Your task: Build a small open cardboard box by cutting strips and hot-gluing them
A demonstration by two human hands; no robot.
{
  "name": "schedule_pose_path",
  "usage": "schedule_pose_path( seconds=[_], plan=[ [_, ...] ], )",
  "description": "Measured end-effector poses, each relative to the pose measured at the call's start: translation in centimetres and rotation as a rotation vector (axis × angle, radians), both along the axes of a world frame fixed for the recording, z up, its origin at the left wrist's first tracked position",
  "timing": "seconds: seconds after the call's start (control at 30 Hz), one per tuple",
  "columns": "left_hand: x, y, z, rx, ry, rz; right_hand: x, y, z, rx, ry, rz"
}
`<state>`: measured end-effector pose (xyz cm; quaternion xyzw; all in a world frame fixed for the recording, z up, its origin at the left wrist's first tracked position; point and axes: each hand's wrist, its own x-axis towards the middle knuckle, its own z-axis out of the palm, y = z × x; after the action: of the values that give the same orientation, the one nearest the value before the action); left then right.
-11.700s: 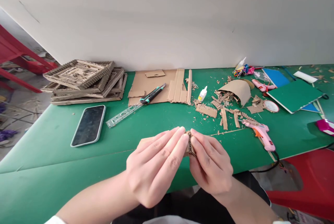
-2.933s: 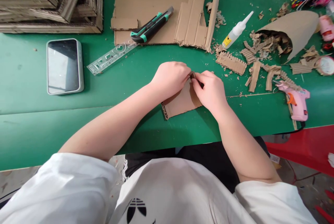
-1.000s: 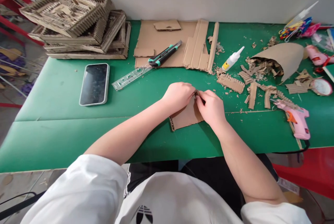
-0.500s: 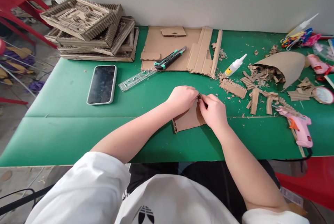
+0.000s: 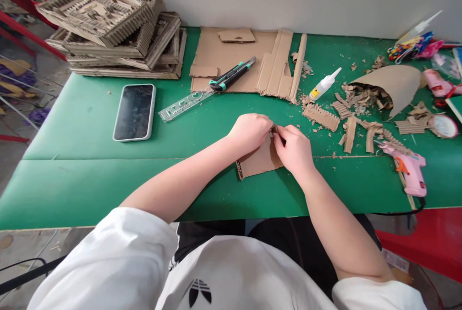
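On the left, the topmost of the stacked cardboard frames (image 5: pixel 117 33) hid much of those beneath. The left hand (image 5: pixel 250 132), fingers curled, covered part of a cardboard piece (image 5: pixel 260 161) at the middle of the worktop (image 5: pixel 202 194), pinching its far edge. A small dark bit between both hands' fingertips was hard to make out. The right hand (image 5: pixel 294 148), also pinching there, hid the piece's right end. Farther right, a red chair (image 5: pixel 429 235) was cut off.

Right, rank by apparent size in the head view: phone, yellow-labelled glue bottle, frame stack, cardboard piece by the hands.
1. Frame stack
2. Phone
3. Yellow-labelled glue bottle
Cardboard piece: partly hidden; larger than the bottle, unsure against the phone.
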<state>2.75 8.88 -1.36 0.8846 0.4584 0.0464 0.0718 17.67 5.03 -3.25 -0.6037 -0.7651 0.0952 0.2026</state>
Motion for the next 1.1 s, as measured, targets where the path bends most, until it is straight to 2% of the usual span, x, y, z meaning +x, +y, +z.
schedule_pose_path(
  seconds=[1.1],
  plan=[
    [0.18,-0.25,0.31,-0.023,0.025,0.034,-0.14,-0.01,0.00,-0.034,-0.040,-0.026]
  ],
)
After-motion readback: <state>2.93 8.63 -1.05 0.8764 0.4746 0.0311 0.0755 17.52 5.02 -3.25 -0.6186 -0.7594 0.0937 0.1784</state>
